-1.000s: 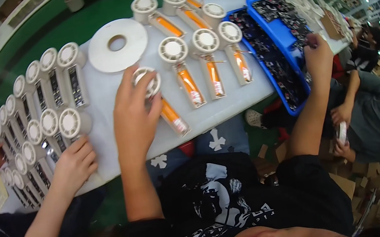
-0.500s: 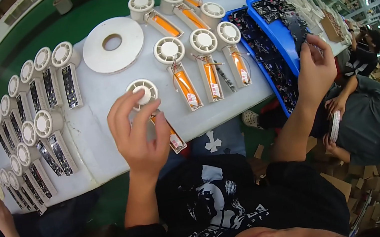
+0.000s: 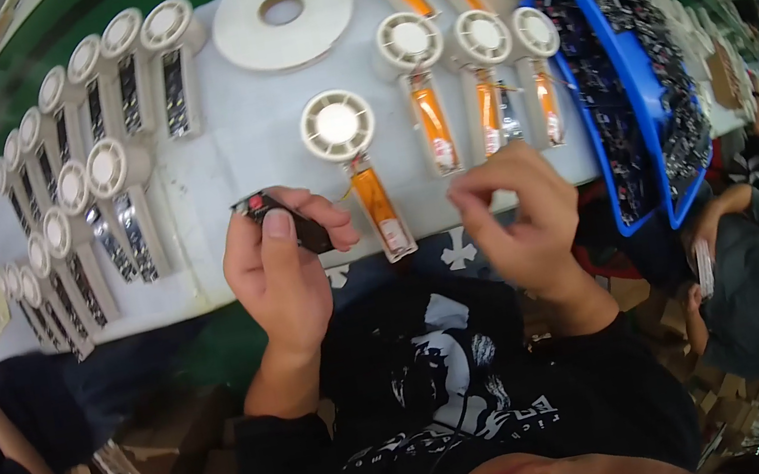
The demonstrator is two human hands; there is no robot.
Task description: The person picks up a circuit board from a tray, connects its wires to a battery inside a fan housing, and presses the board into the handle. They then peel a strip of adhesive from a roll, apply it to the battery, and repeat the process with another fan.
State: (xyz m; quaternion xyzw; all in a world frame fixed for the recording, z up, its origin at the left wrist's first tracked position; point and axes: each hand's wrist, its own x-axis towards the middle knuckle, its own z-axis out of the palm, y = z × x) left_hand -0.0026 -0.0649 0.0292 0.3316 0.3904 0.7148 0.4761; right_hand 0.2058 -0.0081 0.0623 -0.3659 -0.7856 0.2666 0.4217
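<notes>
My left hand is closed around a small black circuit board with a red part near its far end, the thumb pressed on top. To the right of it, my right hand has its fingers curled and pinched together; whatever is between the fingertips, if anything, cannot be made out. Between the hands lies a white handheld-fan housing with a round slotted head. An orange strip sits in its open handle, with a thin wire at the neck. Neither hand touches this housing.
More housings with orange strips stand at the right and back. At the left are rows of housings with black boards. A white tape roll lies at the back. Blue trays hold many boards at the right. People sit on both sides.
My right hand has left the blue tray and come back to the middle. A black board is now in my left hand, which was open over the near housing. The whole view has shifted.
</notes>
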